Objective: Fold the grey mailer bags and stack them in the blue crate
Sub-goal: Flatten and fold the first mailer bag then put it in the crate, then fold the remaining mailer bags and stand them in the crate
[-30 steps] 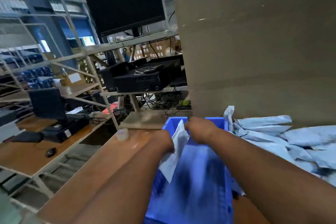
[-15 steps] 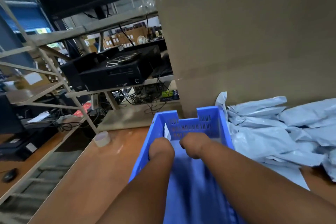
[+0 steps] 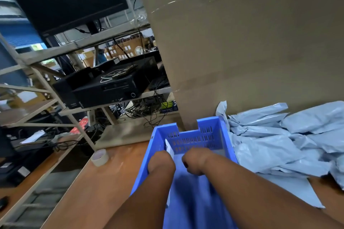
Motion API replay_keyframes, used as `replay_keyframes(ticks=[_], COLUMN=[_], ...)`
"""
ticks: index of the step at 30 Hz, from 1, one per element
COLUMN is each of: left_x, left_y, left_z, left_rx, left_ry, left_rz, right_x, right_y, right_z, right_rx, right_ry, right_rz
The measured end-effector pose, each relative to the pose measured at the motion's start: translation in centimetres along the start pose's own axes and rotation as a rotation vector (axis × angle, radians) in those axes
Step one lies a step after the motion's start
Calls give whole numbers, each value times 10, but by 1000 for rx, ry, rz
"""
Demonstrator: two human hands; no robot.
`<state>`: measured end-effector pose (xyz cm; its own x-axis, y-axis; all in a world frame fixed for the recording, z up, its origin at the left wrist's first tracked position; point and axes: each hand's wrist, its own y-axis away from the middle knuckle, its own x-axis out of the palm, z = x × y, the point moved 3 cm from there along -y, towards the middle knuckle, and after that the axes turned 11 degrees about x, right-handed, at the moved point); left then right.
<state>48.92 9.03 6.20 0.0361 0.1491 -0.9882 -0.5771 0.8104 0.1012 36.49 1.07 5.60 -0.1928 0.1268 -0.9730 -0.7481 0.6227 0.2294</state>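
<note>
While both hands reach down into the blue crate [image 3: 188, 136], the left hand [image 3: 161, 161] appears to hold a folded grey mailer bag [image 3: 169, 148]; its fingers are hidden, and the right hand [image 3: 195, 161] looks curled, presumably seating the bag flat; unfolded bags [image 3: 275, 147] wait on the tabletop [image 3: 104, 182] just right of the crate.

No text is legible; the print on the small green-and-blue box [image 3: 168, 107] is blurred.

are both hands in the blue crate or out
In: left hand and right hand reach down between the blue crate walls.
</note>
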Motion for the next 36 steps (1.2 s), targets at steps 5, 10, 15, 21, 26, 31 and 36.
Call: replay_keyframes(ticks=[5,10,15,21,26,31,36], left_x=[-6,-24,-50,-92,-121,-112,-60], left_y=[16,31,33,42,60,83,95], left_z=[-13,-19,-40,-112,-184,-263,-316], left_rx=[46,89,204,384,441,603,614], left_ry=[-161,-205,27,-9,33,-49,-201], left_rz=[-52,-68,-193,-299,-354,-260,-117], right_x=[-8,-19,-48,-86,-81,-29,42], right_y=[6,17,39,89,137,175,200], right_z=[-2,-6,-39,-122,-209,-283,-320], right_rx=[6,18,14,-26,44,169,186], right_ry=[29,74,-14,-187,-273,-221,-245], right_rz=[-56,-52,-134,-279,-321,-209,-162])
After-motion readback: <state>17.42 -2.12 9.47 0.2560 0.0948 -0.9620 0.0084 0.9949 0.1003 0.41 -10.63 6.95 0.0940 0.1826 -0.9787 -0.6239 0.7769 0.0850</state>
